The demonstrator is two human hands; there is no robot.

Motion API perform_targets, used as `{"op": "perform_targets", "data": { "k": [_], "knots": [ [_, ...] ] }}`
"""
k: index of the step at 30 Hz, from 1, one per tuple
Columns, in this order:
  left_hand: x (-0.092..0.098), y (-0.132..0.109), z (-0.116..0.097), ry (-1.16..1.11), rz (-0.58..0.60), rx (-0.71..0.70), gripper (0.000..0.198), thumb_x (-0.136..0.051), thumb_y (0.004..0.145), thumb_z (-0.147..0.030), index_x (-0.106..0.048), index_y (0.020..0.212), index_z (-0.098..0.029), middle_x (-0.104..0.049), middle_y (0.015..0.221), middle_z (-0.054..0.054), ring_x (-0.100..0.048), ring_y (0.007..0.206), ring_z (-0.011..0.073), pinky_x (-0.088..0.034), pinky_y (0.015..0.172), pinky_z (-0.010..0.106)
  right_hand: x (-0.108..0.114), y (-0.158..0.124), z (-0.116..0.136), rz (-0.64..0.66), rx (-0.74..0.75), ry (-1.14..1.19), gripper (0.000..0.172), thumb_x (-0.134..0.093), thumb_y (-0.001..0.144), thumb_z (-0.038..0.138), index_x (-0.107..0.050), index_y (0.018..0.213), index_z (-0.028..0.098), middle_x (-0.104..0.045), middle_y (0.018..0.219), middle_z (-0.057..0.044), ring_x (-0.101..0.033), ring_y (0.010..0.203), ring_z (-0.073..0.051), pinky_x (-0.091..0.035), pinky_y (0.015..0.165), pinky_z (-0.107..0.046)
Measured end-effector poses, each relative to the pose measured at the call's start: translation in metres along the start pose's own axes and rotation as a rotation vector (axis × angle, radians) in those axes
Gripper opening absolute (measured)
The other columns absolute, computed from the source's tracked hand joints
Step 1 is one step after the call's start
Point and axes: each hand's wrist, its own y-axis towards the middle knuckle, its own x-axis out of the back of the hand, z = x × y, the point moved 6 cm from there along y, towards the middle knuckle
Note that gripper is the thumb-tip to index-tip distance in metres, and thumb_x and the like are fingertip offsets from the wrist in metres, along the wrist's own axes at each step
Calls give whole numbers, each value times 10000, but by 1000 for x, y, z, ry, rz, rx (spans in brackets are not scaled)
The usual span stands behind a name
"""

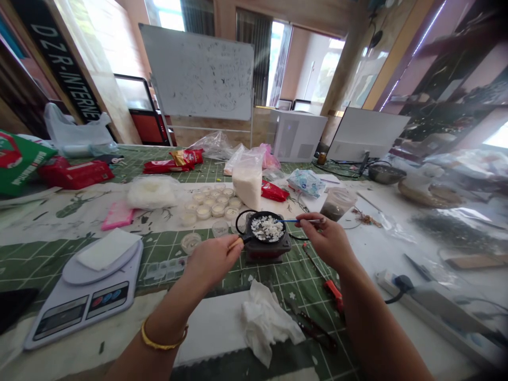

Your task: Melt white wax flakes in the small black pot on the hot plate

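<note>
the black banner (59, 63) at upper left reads "dzr-interne" in pale letters.

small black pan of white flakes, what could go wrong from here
The white flakes are heaped in the small black pan, so a nudge from the stirrer in the right hand could tip some onto the cutting mat. The black cord loops beside the pan and could snag the left hand. The plastic bag of white granules behind could melt if heated.

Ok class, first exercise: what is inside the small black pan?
White flakes lie heaped in the middle of the pan, with its dark inner surface showing around them. The pan's base beneath the heap is covered, so whatever lies under the flakes cannot be seen.
</note>
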Motion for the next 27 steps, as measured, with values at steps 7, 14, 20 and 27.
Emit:
{"op": "perform_targets", "data": {
  "k": [7,14,20,27],
  "knots": [
    [-1,0,0,-12,4,0,370,-319,880,-450,-634,984,-286,-687,840,15,-605,775,188,-326,588,246,-14,-5,8,163,60,159,230,-491,813,345,-646,928,219,-718,819,-38,-646,782,-191,-469,709,-307],
    [1,0,0,-21,-1,1,367,-316,879,-451,-634,918,-272,-684,831,11,-603,777,186,-323,583,244,-4,-6,8,93,19,92,230,-497,810,349,-646,915,209,-720,808,-44,-645,733,-191,-457,649,-300],
    [-1,0,-1,-10,-7,-11,368,-311,881,-444,-634,919,-273,-687,824,10,-603,756,186,-323,580,246,-5,-7,9,154,49,65,217,-495,808,342,-648,900,217,-717,781,-27,-634,700,-178,-452,648,-297],
    [-1,1,1,-7,-2,6,363,-323,875,-454,-631,983,-296,-688,839,11,-602,763,194,-329,586,252,8,-1,-3,-13,-2,-48,245,-485,803,375,-651,886,215,-709,727,-36,-608,607,-173,-428,564,-287]
  ]
}}
